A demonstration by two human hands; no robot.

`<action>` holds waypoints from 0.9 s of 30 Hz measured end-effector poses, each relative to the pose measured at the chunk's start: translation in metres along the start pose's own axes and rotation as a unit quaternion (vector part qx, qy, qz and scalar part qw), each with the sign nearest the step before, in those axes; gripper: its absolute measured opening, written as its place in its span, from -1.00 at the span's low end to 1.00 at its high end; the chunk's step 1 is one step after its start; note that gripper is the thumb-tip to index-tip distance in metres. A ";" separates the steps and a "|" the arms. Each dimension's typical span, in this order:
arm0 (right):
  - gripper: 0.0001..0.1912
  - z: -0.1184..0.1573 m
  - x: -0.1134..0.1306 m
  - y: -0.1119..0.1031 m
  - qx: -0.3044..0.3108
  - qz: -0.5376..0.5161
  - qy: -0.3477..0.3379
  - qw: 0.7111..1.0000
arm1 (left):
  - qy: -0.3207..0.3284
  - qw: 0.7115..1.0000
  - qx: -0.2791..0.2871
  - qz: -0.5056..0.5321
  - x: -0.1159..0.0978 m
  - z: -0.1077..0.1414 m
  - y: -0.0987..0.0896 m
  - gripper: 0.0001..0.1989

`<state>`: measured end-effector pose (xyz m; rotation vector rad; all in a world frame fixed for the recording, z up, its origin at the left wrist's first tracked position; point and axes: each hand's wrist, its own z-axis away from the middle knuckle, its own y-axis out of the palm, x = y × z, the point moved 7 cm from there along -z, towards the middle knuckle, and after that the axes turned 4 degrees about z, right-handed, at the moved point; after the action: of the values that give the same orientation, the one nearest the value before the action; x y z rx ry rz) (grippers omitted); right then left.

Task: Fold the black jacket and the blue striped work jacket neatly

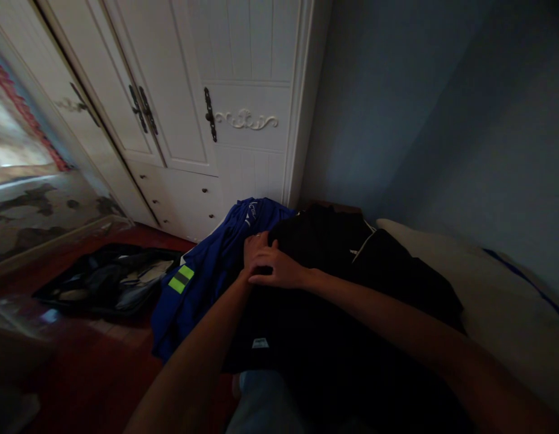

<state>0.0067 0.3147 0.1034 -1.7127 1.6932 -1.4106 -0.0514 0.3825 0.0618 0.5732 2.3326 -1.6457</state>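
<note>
A black garment [324,241] with pale piping lies spread in front of me, with a small white label near its lower left. Beside it on the left is a blue garment [216,253] with a yellow-green patch. My left hand [256,250] is at the edge of the black garment, next to the blue one; its fingers are partly hidden, and what they hold is unclear. My right hand [279,268] overlaps my left hand at the same edge, its thumb and fingers curved toward each other. Whether cloth is pinched between them is too dark to tell.
An open black case [112,280] with clothes in it lies on the red floor [94,374] at the left. A white wardrobe [247,54] stands ahead. On the right, a pale cushion or bedding [491,289] lies against the grey wall [419,120].
</note>
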 end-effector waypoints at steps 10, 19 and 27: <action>-0.88 -0.001 0.000 0.001 0.009 0.044 0.013 0.999 | -0.005 1.000 0.023 -0.014 -0.007 0.000 -0.003 -0.70; -0.83 0.024 -0.012 -0.002 -0.042 -0.028 0.056 0.997 | -0.018 1.000 0.013 -0.022 -0.005 -0.003 -0.001 -0.69; -0.77 0.034 -0.004 -0.004 -0.013 -0.012 0.033 0.999 | -0.013 0.999 0.008 -0.030 0.000 -0.006 0.003 -0.62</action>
<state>0.0374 0.3065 0.0902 -1.7235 1.7374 -1.4789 -0.0499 0.3887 0.0610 0.4856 2.3427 -1.6884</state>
